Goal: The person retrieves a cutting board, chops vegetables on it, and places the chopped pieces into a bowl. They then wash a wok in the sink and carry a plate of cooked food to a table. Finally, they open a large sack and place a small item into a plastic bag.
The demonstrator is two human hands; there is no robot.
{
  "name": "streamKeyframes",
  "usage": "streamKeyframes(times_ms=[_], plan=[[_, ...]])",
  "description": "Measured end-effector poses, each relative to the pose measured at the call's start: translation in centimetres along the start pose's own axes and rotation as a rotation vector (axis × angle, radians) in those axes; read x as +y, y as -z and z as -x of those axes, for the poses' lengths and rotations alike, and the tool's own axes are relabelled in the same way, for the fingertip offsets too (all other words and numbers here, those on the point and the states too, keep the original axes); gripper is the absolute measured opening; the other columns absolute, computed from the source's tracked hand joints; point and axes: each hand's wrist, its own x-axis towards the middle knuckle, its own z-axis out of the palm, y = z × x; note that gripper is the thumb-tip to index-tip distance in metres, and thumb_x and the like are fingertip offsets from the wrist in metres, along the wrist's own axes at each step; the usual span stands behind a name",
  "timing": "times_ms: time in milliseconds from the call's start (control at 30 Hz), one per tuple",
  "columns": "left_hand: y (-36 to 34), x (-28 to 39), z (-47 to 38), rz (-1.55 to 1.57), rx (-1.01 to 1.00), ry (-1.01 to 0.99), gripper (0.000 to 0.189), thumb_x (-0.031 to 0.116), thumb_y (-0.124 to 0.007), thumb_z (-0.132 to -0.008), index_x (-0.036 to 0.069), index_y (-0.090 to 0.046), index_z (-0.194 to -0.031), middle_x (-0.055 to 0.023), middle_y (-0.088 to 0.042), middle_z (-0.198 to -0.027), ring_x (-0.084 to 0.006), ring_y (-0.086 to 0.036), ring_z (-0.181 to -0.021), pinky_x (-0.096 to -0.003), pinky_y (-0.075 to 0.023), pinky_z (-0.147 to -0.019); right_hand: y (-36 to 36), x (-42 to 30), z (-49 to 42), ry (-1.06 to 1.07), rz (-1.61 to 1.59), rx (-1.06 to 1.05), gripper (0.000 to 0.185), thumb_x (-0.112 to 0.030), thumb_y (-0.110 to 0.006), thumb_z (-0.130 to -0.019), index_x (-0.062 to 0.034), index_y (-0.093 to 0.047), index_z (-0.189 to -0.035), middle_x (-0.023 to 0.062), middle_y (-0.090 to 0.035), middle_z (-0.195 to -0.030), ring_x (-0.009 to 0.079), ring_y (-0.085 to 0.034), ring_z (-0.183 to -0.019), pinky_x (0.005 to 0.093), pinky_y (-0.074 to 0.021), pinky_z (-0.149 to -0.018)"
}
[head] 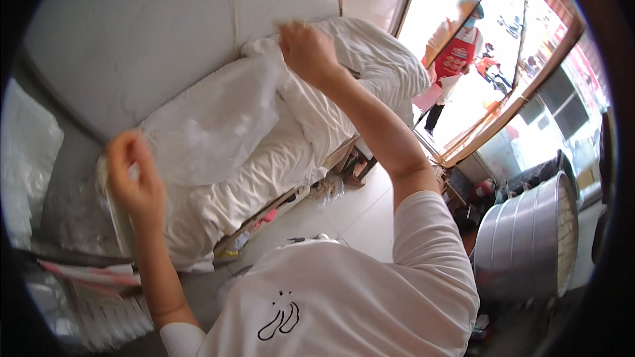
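A translucent plastic sheet or bag point(218, 126) spans the gap between my hands, above a white cloth point(225, 208). My left hand point(133, 173) is at its left edge, with thumb and fingertips pinched together on it. Farther out and to the right, my right hand point(308, 53) is curled closed at the sheet's upper right corner. Motion blurs both hands, so the exact grip on the film is hard to make out. Under the sheet, the cloth lies in folds over a long table or bench, and more white cloth point(382, 59) is heaped at its right end.
A pale wall point(149, 34) runs behind the bench. Clear plastic point(30, 158) hangs at far left. A person in a red apron point(455, 57) stands beyond the doorway. To the right are a large round metal vessel point(516, 238) and a fire extinguisher point(484, 188). A plastic bag point(330, 192) lies on the tiled floor point(367, 208).
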Motion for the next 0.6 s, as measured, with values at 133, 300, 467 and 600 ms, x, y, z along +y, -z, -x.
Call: streamKeyframes(times_ms=[133, 300, 467, 600], plan=[[0.6, 1.3, 1.4, -0.119, 0.054, -0.418, 0.016, 0.012, -0.046, -0.100, 0.003, -0.049, -0.087, -0.0061, -0.054, -0.068, -0.0199, -0.055, -0.067, -0.0423, -0.0468, -0.087, 3.2, 0.4, -1.1, 0.333, -0.487, 1.053, 0.036, 0.006, -0.057, -0.079, -0.0097, -0.061, -0.111, 0.0098, -0.058, -0.090, 0.0305, -0.058, -0.074, 0.0418, -0.0466, -0.062], [-3.8, -4.4, 7.6, -0.063, -0.569, 0.217, 0.012, 0.009, -0.052, -0.096, 0.002, -0.054, -0.086, -0.0123, -0.061, -0.077, -0.0253, -0.063, -0.079, -0.0367, -0.0476, -0.080, -10.9, 2.1, 6.0, 0.170, -0.050, -0.460, 0.038, -0.002, -0.058, -0.073, -0.0093, -0.067, -0.109, 0.0172, -0.060, -0.110, 0.0349, -0.060, -0.096, 0.0432, -0.0506, -0.084], [-5.6, -7.9, 9.2, 0.284, -0.121, 0.467, 0.012, 0.012, -0.049, -0.100, 0.000, -0.053, -0.098, -0.0119, -0.066, -0.088, -0.0186, -0.065, -0.081, -0.0308, -0.0504, -0.078, -17.4, 6.6, 5.6, -0.216, -0.735, -0.709, 0.045, -0.023, -0.076, -0.074, -0.0077, -0.067, -0.116, 0.0131, -0.065, -0.116, 0.0256, -0.064, -0.102, 0.0347, -0.0517, -0.086], [-6.3, -7.1, 7.9, 0.258, 0.094, 0.460, 0.015, 0.013, -0.049, -0.101, 0.000, -0.050, -0.110, -0.0139, -0.065, -0.092, -0.0177, -0.062, -0.086, -0.0295, -0.0480, -0.085, -19.1, 11.7, 1.5, -0.228, -0.569, -0.460, 0.061, -0.036, -0.078, -0.073, -0.0079, -0.061, -0.125, 0.0106, -0.062, -0.121, 0.0263, -0.059, -0.111, 0.0370, -0.0484, -0.092]])
